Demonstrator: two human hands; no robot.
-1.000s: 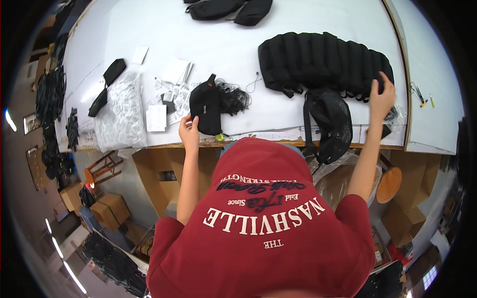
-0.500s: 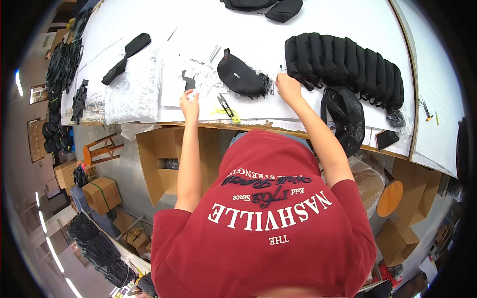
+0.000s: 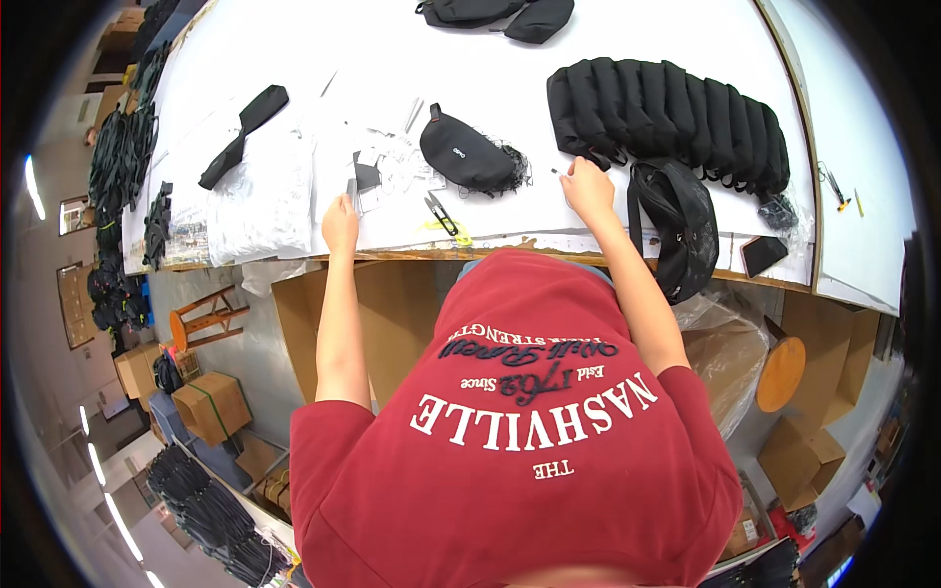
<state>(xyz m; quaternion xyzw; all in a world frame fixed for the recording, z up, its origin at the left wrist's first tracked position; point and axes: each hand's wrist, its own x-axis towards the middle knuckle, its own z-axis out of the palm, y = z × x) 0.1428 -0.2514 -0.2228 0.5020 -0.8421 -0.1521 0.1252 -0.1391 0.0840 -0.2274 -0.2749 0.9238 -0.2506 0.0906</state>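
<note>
My left hand (image 3: 340, 225) is closed in a pinch at the table's front, with a small pale slip (image 3: 352, 186) standing up at its fingertips. Scattered white paper tags (image 3: 397, 162) and a small black piece (image 3: 367, 175) lie just beyond it. My right hand (image 3: 588, 191) is also pinched, and a thin dark-tipped piece (image 3: 556, 171) pokes out from its fingers. Between the hands lies a black pouch (image 3: 466, 152) with a loop at one end and a heap of black cords (image 3: 513, 169) at the other. Thread snips (image 3: 441, 213) rest on something yellow near me.
A row of black pouches (image 3: 667, 113) stands at the right, with a black mesh bag (image 3: 681, 220) hanging over the edge. A phone (image 3: 763, 255) lies farther right. Clear plastic bags (image 3: 260, 201) and a black strap-like piece (image 3: 245, 132) are at left. More black pouches (image 3: 539, 20) lie at the back.
My left hand has moved left and nearer, with the pale slip now at its fingers. My right hand has shifted slightly right and nearer, away from the pouch cords.
</note>
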